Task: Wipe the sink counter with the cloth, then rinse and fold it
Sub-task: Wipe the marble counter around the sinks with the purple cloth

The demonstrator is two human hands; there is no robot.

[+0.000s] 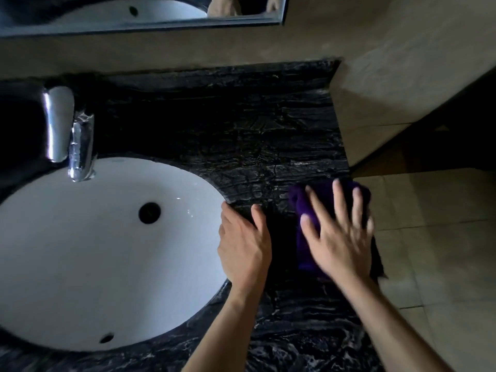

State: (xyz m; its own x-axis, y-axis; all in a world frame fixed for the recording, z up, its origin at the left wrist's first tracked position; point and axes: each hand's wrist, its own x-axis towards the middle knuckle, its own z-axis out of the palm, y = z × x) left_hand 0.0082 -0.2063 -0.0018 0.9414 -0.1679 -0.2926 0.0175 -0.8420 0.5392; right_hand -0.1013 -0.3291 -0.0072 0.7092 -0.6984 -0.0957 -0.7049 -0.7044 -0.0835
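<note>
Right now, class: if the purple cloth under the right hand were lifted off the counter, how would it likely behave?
The purple cloth would probably flop and unfold, since it lies in soft bunched folds. It looks light, flattened under the spread right hand. On the polished counter it likely slides easily.

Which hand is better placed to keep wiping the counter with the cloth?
Right. The right hand lies flat, fingers spread, on the purple cloth, while the left hand rests on the sink edge, off the cloth.
</note>
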